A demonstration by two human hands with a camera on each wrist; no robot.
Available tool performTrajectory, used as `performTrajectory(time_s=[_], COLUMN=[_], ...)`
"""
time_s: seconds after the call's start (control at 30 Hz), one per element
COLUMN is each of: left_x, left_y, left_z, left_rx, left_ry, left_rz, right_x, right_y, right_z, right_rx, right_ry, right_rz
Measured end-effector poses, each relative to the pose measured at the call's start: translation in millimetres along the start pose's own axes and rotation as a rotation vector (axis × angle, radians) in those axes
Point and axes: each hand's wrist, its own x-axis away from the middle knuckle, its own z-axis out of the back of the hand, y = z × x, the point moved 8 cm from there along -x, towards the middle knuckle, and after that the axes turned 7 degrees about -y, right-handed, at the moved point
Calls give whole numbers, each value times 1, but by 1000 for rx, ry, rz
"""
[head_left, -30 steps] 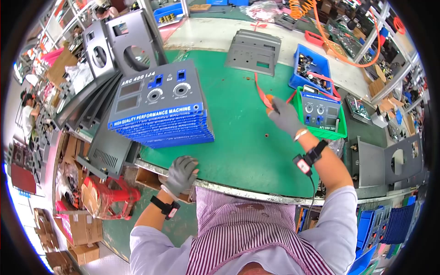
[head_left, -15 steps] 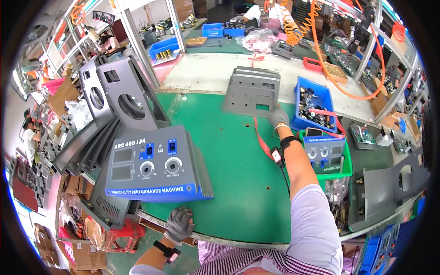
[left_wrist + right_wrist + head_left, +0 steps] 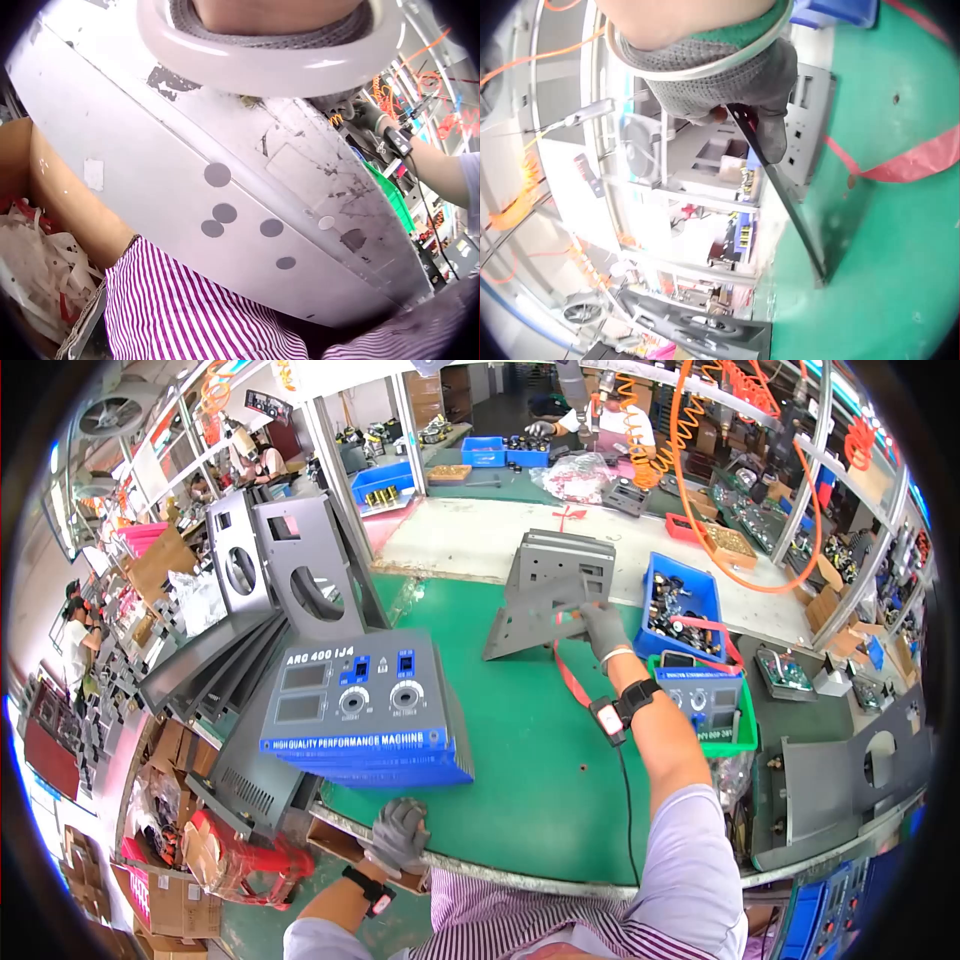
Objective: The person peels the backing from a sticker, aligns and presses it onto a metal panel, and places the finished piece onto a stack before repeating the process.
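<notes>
The gloved right hand [image 3: 605, 630] pinches the edge of a grey metal panel [image 3: 535, 618], tilted up off the green table in front of a stack of similar panels [image 3: 567, 556]. In the right wrist view the hand [image 3: 739, 90] holds the panel [image 3: 791, 206] between thumb and fingers, seen edge-on. The gloved left hand [image 3: 400, 832] rests at the table's front edge, just below a stack of printed grey and blue front panels [image 3: 355, 695], and holds nothing visible. Its fingers are hidden in the left wrist view.
A blue bin of small parts [image 3: 683, 605] and a green tray [image 3: 748, 725] holding a printed panel stand to the right. A red strap [image 3: 572, 678] lies on the green table [image 3: 500, 760]. Large grey housings [image 3: 310, 575] lean at the left; an orange hose [image 3: 690, 530] hangs at the back right.
The right hand reached forward from beside the green tray to the grey panel stack, took hold of one panel and pulled it toward the person. The left hand stays at the table edge.
</notes>
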Motion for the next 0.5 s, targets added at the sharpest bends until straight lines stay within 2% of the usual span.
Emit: performTrajectory(time_s=[0.07,0.13,0.17,0.2,0.23,0.27,0.3,0.37,0.43,0.47,0.5], left_x=[-1,-2,-3,-3,-2,-6,-14,-36,-63,-73,-82], left_y=[4,9,12,15,20,29,41,87,137,157,175], left_z=[4,9,11,11,8,1,-5,-11,-19,-21,-23], left_rx=[-8,-3,5,13,83,151,219,646,1298,1521,1740], left_ry=[0,0,2,4,26,49,74,44,-75,-126,-178], left_rz=[16,34,41,47,74,99,122,129,206,226,249], right_x=[42,85,96,117,157,199,228,278,322,341,352], right_y=[-42,-71,-76,-90,-102,-120,-131,-141,-141,-136,-111], right_z=[-7,6,21,32,31,30,30,33,35,34,31], right_rx=[64,-52,-157,-66,-361,-508,-476,-412,107,364,375], right_ry=[-86,-124,-225,-338,-301,-344,-397,-498,-321,-228,-285], right_rz=[81,143,202,377,205,195,205,224,251,254,235])
